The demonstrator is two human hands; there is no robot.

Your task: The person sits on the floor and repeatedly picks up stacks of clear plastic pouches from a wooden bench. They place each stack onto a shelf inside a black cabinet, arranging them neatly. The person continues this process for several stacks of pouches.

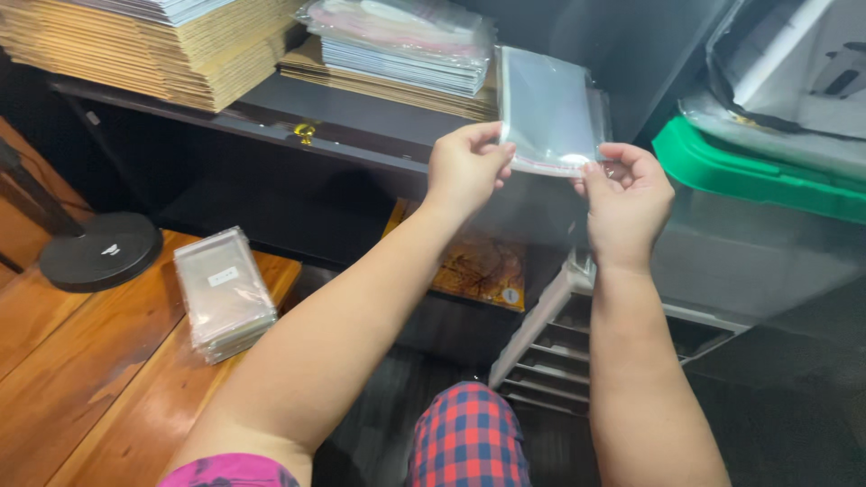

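Up in front of the dark shelf (271, 113), we hold a clear plastic sleeve (548, 113) upright between both hands. Our left hand (465, 167) pinches its lower left edge, thumb and fingers closed on the film, and our right hand (627, 198) pinches the lower right corner in the same way, fingers closed on it. The sleeve stands above the two hands, its glossy top reaching up to a wrapped stack of flat packets (406, 45) that lies on the shelf. Left of that stack we see a tall pile of brown cardboard mailers (153, 45), also on the shelf.

Down at our left, on the wooden floor (81, 361), a bundle of clear sleeves (223, 293) lies flat, well apart from our hands, and beyond it sits the round black base of a stand (99, 252). At our right stands a grey bin with a green rim (740, 171), with a white slatted rack (559, 352) leaning below it. Under our arms shows a knee in red and blue checked cloth (465, 437).
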